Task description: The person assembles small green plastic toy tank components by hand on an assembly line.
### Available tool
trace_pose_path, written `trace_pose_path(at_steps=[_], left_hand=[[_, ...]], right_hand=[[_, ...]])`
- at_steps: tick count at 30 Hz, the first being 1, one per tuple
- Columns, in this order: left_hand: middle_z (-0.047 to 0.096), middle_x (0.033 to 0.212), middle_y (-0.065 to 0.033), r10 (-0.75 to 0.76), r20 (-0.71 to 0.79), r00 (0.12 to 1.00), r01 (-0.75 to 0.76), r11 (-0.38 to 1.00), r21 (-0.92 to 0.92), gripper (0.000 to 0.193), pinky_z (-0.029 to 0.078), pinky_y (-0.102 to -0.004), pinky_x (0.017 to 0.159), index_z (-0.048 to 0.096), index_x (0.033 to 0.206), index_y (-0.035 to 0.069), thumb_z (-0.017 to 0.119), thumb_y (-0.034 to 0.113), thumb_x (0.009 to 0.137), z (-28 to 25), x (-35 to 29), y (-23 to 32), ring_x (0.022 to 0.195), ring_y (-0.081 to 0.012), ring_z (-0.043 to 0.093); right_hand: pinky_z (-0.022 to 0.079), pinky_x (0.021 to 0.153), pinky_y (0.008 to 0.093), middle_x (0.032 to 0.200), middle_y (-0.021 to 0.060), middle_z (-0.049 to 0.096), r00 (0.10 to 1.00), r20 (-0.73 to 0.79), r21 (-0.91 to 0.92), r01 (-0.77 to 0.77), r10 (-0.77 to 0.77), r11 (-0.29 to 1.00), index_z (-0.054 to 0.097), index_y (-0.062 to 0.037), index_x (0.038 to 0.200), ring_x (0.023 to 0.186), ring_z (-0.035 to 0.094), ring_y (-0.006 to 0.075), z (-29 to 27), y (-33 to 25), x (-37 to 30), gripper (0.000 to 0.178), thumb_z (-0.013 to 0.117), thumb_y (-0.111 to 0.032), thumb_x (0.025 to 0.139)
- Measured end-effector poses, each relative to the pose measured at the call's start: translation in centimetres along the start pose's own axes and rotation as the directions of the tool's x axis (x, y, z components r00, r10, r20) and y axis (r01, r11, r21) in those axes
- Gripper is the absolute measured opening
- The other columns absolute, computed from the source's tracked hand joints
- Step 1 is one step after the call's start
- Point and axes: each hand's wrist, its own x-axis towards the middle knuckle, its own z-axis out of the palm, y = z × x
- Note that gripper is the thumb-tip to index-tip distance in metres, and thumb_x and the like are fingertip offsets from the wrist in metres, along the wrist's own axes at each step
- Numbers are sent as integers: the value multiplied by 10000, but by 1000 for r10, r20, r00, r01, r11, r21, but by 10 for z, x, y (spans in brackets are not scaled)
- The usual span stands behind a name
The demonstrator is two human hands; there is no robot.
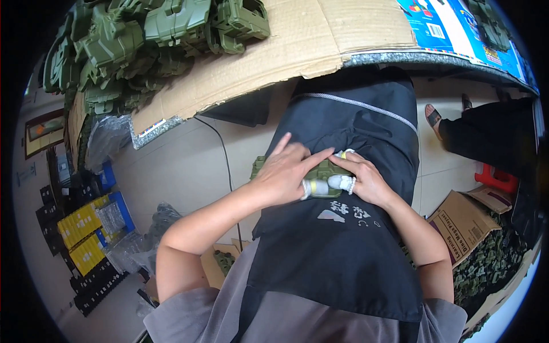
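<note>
An olive-green moulded plastic toy part (325,171) rests in my lap, on the dark apron (337,268). From its left side, my left hand (283,173) grips it, with the thumb pressed on its near edge and the index finger reaching across its top. My right hand (368,178) closes on the right side, its thumb on the near edge and its index finger meeting the left one over the part. White and yellow finger covers wrap both thumbs and at least one right finger. The hands hide much of the part's ends and underside.
A cardboard-covered table (297,34) spans the front, with a heap of similar green parts (171,28) at its left. Yellow and black boxes (86,228) are stacked on the left floor. At right, a carton (463,223) adjoins many small green pieces (486,263). Another person's sandalled foot (433,119) is beyond.
</note>
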Motion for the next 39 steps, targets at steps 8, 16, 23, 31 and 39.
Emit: trace_pose_path(at_steps=[8,16,23,31,39], left_hand=[[317,1411,-153,-348,-7,937,191,531,-826,907,242,-434,1069,237,1416,111,762,229,686,19,-80,-50,1310,-280,305],[470,1272,-158,-400,-192,896,187,734,-652,722,395,-340,952,389,1296,39,678,-6,636,16,-66,-20,1179,-277,473],[535,1177,-145,-305,-238,922,59,720,-691,708,450,-330,862,405,1311,75,608,-51,645,13,-44,-20,1082,-298,541],[389,1345,-190,-103,-256,961,-63,822,-566,881,330,-383,1000,220,1419,118,720,171,695,-9,-22,-24,1254,-333,378],[142,1478,-174,-180,-447,876,-397,258,-881,1034,200,-358,1082,-94,1433,107,682,329,786,26,22,6,1355,-280,201]], right_hand=[[416,880,390,1039,177,555,997,-9,-274,69,-74,959,547,-8,1160,977,518,354,-48,-50,17,468,643,-94,710],[457,828,390,991,199,582,978,166,-338,180,-130,924,408,-11,1290,933,562,341,20,-87,65,679,674,-138,678],[407,941,389,1142,214,564,950,299,235,14,-87,972,380,-114,1350,1091,530,350,-15,-47,80,739,584,36,656],[386,973,359,1328,93,474,987,120,257,72,-106,964,374,-121,1363,1215,458,247,-36,-55,70,697,601,9,718],[256,1057,373,1398,156,320,938,-331,94,143,-104,985,250,-20,1392,1329,255,258,-71,-71,39,844,731,-186,718]])
